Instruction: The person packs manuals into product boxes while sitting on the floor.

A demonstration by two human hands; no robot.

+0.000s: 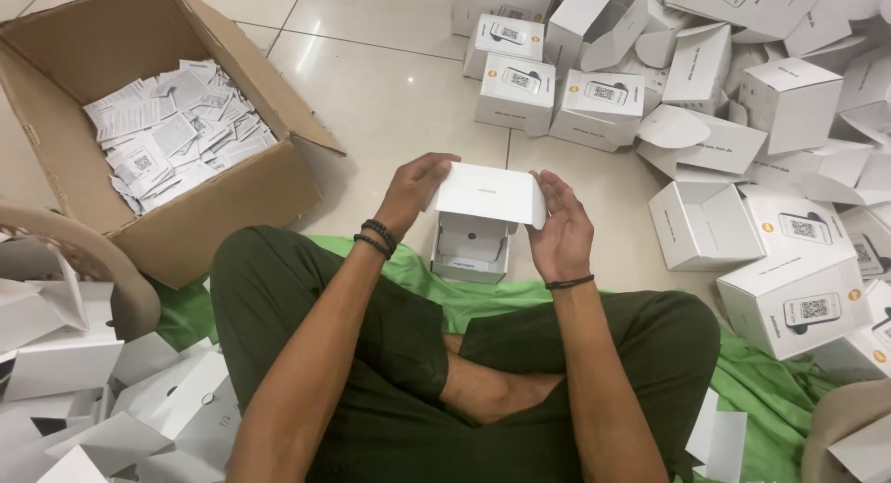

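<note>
From my remote seat I see the tiled floor point(399, 121) first, with a big brown cardboard carton point(223, 200) at the upper left, full of loose white leaflets point(172, 130). A heap of white boxes point(742, 121) spreads across the right side, some shut, some with flaps standing open. More flattened white blanks point(83, 390) lie at the lower left, and a green cloth point(780, 390) sits under the crossed legs.

In the middle, just above the knees, is the small white box point(471, 246), upright and open-topped, with a white insert visible inside. Its lid flap point(487, 193) is raised and curving over the opening. My left hand point(413, 191) is closed on the flap's left edge, fingers curled over the top. My right hand point(560, 228) grips the right side, thumb along the flap's corner.

To do this well, I judge both hands should press evenly, keeping the flap square to the walls so it doesn't crease, and the insert seated flat beforehand.
</note>
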